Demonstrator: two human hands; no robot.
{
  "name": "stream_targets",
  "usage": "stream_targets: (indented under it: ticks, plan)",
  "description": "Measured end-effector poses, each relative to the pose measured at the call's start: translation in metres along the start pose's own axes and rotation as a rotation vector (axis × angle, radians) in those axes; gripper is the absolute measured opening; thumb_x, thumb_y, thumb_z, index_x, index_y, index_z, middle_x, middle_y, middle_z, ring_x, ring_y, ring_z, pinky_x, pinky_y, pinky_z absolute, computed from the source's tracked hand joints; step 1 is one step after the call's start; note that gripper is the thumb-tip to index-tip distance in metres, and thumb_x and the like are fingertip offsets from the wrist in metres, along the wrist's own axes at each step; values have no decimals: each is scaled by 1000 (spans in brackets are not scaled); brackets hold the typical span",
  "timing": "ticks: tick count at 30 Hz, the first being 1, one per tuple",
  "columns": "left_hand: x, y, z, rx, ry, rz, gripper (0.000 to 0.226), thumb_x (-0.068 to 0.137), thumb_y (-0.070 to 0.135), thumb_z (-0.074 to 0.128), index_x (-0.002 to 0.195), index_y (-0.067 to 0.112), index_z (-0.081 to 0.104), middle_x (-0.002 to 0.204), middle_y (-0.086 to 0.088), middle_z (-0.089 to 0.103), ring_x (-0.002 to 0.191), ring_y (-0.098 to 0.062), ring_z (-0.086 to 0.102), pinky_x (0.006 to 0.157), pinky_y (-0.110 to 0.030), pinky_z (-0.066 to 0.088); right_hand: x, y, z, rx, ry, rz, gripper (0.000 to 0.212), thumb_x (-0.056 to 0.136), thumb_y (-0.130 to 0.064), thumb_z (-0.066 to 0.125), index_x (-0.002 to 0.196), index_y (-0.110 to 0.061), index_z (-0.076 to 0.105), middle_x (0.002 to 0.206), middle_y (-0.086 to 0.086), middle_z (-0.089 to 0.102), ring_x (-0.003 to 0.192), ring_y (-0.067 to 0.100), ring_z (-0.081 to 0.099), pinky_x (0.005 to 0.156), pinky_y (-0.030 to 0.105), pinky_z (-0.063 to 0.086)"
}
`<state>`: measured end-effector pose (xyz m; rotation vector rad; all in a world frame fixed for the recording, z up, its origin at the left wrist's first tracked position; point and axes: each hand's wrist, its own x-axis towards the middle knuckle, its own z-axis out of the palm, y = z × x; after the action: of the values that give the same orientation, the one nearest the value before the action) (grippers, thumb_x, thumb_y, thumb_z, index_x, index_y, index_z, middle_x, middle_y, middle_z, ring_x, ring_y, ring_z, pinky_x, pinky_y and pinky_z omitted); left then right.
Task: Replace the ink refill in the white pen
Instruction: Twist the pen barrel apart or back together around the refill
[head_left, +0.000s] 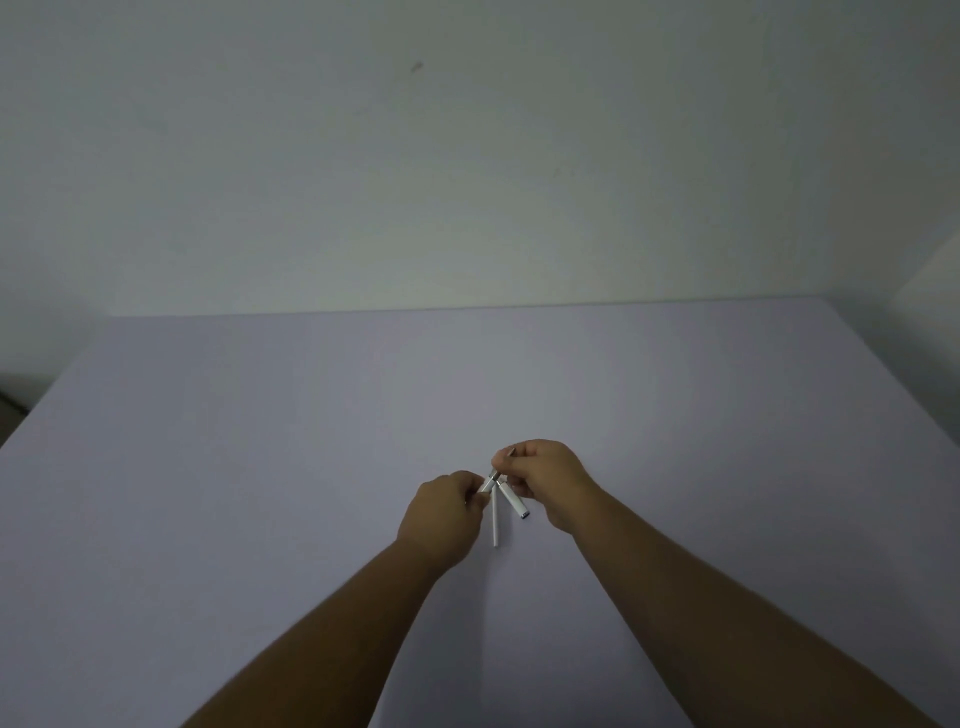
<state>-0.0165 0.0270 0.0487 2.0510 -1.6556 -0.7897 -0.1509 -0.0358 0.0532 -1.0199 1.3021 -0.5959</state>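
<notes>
Nearest the camera, two bare forearms are reaching in from 6 o'clock over the lilac worktop (260, 441). Just beyond, the left hand (441, 514) is pinching the white pen (488, 484) barrel, grip closed on it, while the right hand (545, 480) at 3 o'clock of it is closing its fingertips on the pen's metal tip end and is also clamping a short white cap-like piece (514, 501). A thin white refill (496, 525) is pointing toward 6 o'clock between the hands; whether it is lying on the worktop or hanging from a grip is unclear. Holding two parts in one hand is risking a drop, and a loose piece could roll off. Dim light and curled fingers are hiding how the parts are joining.
</notes>
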Motion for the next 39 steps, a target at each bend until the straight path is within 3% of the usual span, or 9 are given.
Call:
stream_targets:
  ticks: [2,6,10,15,19,23,28,32,39]
  plan:
    - [-1,0,0,0,4,-2,22,94,26,49,105,15,64,96,-4,69,73,-14,53,66,-24,40,-1,-1,0,51,-24,-11,11,82,-3,64,78,-11,68,75,10,60,64,17,52,65,25,48]
    - [-2,1,0,-7,7,2,22,94,25,49,105,15,64,95,-4,69,73,-13,53,64,-21,38,-3,0,0,-72,55,-3,19,78,-28,72,70,-12,66,64,1,59,59,12,52,63,23,50]
    - [-4,1,0,-2,5,-11,21,94,26,49,104,15,64,96,-4,69,74,-14,53,66,-24,40,-3,-1,0,10,10,-23,10,82,-6,65,76,-13,68,71,5,62,62,14,54,70,26,50]
    - [-6,1,-2,-7,4,-6,22,94,26,48,105,15,64,95,-3,69,73,-13,53,64,-22,38,-7,-2,1,-48,66,12,17,79,-25,73,78,-9,67,66,1,61,59,12,53,66,26,51]
    - [-7,0,-2,-9,9,-15,21,93,25,49,104,15,64,96,-4,69,74,-14,54,66,-24,40,-8,-2,1,26,11,-27,8,83,-7,64,81,-13,68,79,8,63,66,15,56,74,29,51]
    - [-7,-1,-3,-25,10,-17,20,93,25,50,103,15,64,95,-4,69,73,-14,54,66,-25,41,-10,-2,3,-84,42,-11,18,80,-29,70,78,-12,66,78,7,64,70,18,56,78,34,52]
    - [-7,0,-2,-20,14,-7,21,93,25,49,103,15,65,94,-3,69,73,-13,54,65,-23,40,-12,-3,5,30,6,-52,10,83,-7,64,82,-16,68,80,4,65,73,15,58,75,28,51]
    - [-7,-1,-3,-21,17,0,20,93,25,49,103,15,64,95,-3,69,72,-12,53,65,-23,39,-15,-3,5,-32,25,-5,9,81,-23,69,80,-14,68,77,5,62,65,14,54,73,29,50]
    - [-6,-2,-3,-15,16,4,22,94,26,49,104,15,64,95,-4,69,73,-13,53,66,-23,39,-17,-2,6,56,-37,0,11,83,-6,62,83,-15,68,78,4,63,70,15,55,69,25,47]
